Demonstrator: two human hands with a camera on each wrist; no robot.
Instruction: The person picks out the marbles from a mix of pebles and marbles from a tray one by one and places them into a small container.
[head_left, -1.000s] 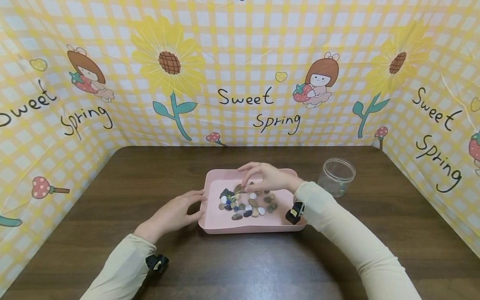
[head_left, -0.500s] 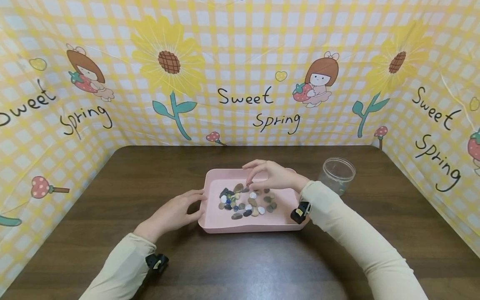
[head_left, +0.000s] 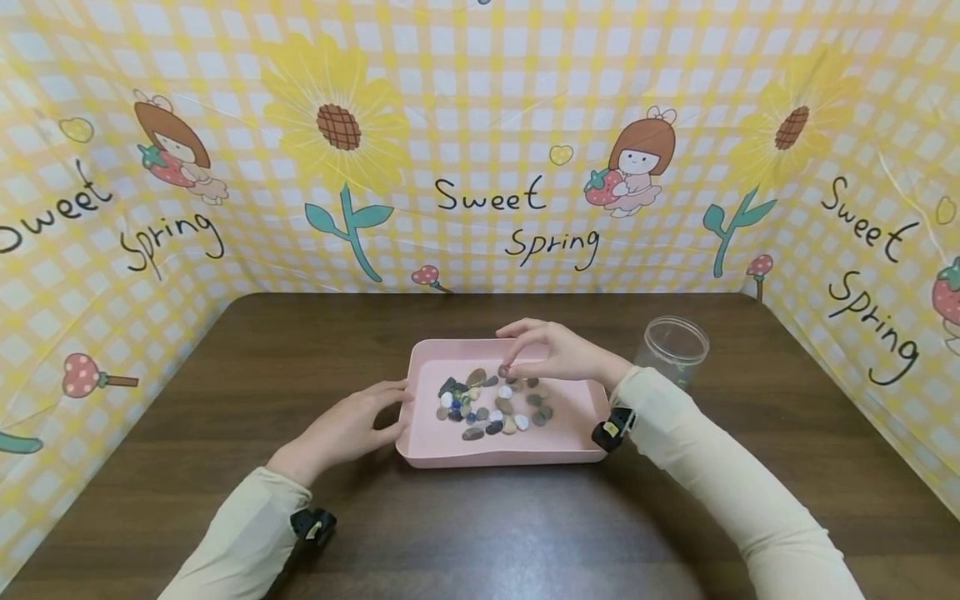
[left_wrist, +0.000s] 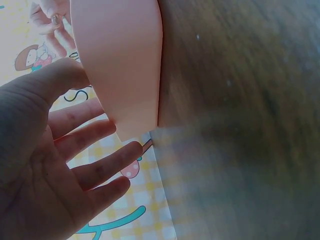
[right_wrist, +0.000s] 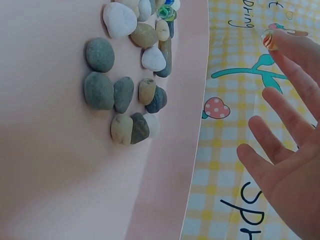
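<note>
My right hand [head_left: 558, 352] is raised over the back of a pink tray [head_left: 498, 457]. Between thumb and index finger it pinches a clear glass marble [right_wrist: 269, 40] with an orange-red swirl; the other fingers spread apart. Pebbles [head_left: 504, 406] in grey, white, brown and black lie in the tray, with several blue and green glass marbles [right_wrist: 166, 12] among them. My left hand [head_left: 351, 427] rests its thumb and fingertips against the tray's left wall, fingers loosely extended, as the left wrist view shows on the pink wall [left_wrist: 122, 65].
A clear round jar [head_left: 677, 343] with greenish marks stands on the brown wooden table [head_left: 480, 533], right of the tray and partly behind the right sleeve [head_left: 720, 467]. A yellow checked cloth [head_left: 480, 117] with printed flowers surrounds the table's back and sides.
My right hand, pinching the marble, has shifted right above the tray, uncovering pebbles at the back. The left hand stays at the tray's left wall.
</note>
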